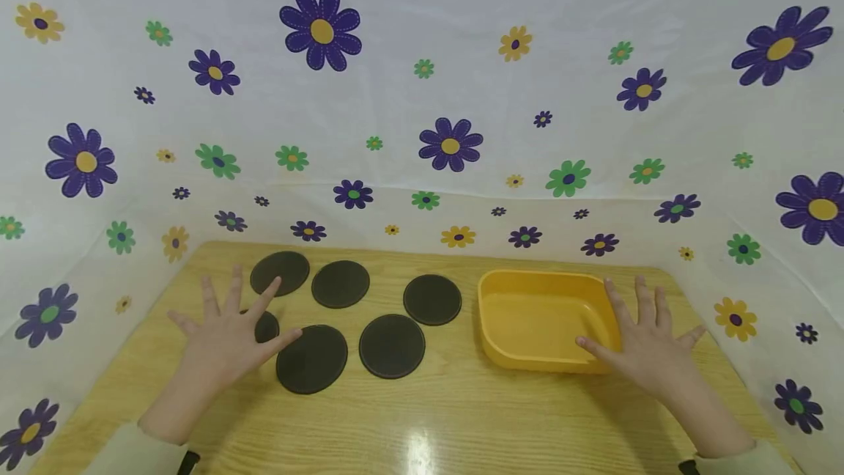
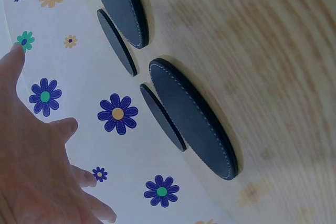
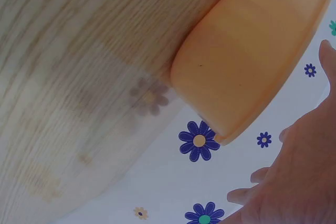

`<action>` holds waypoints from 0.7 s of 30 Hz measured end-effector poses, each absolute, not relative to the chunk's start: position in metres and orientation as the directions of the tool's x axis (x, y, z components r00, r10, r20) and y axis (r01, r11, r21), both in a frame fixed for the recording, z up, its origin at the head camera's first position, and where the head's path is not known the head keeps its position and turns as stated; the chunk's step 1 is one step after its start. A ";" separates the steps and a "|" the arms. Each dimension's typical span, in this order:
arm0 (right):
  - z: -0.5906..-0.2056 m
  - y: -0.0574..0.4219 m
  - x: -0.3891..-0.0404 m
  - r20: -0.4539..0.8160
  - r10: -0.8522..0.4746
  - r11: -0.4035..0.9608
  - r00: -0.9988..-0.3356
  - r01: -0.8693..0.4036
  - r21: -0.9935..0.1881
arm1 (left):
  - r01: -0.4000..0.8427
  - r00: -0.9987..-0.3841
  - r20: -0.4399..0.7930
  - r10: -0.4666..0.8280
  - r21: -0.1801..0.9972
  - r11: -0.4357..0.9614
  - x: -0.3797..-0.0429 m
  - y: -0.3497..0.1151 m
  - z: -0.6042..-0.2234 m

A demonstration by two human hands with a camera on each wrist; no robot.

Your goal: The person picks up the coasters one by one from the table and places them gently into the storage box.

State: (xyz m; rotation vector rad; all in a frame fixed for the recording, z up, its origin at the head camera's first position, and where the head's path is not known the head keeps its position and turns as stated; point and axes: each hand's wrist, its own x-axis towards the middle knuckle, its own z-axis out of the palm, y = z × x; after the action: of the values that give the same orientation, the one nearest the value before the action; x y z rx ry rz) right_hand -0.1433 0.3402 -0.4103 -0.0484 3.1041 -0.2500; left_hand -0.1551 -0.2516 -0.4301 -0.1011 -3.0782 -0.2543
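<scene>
Several round black coasters (image 1: 392, 346) lie spread over the left and middle of the wooden table; pale stitching runs round the edges of those in the left wrist view, such as one coaster (image 2: 191, 119). My left hand (image 1: 224, 343), fingers spread and holding nothing, is above the leftmost ones and partly hides a small-looking coaster (image 1: 267, 327). To the right stands a yellow plastic tub (image 1: 547, 365) with nothing inside. Over its right side my right hand (image 1: 653, 350) spreads its fingers, also holding nothing. The right wrist view shows that hand (image 3: 294, 177) beside the tub's wall (image 3: 231, 72).
A white cloth (image 1: 369, 101) with purple, green and yellow flowers hangs behind the table and along both sides. The wooden tabletop (image 1: 461, 416) reflects a bright light near its front.
</scene>
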 end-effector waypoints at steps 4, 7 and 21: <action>-0.412 0.342 -0.144 -0.037 -0.027 0.986 -0.999 -0.021 -0.165 | 0.069 -0.996 0.063 0.060 0.164 0.984 -0.155 -0.252 -0.431; -0.414 0.343 -0.144 -0.040 -0.022 0.985 -0.999 -0.015 -0.174 | 0.072 -0.995 0.075 0.060 0.166 0.984 -0.154 -0.252 -0.433; -0.415 0.345 -0.143 -0.037 -0.035 0.981 -0.999 -0.027 -0.190 | 0.085 -0.993 0.092 0.072 0.148 0.985 -0.156 -0.266 -0.437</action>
State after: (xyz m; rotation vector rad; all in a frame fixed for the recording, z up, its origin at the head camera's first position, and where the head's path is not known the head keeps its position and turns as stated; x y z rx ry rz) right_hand -0.1429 0.3454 -0.4146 -0.0481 3.0865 -0.2953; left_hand -0.1561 -0.2663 -0.4369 -0.1211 -3.0442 -0.2323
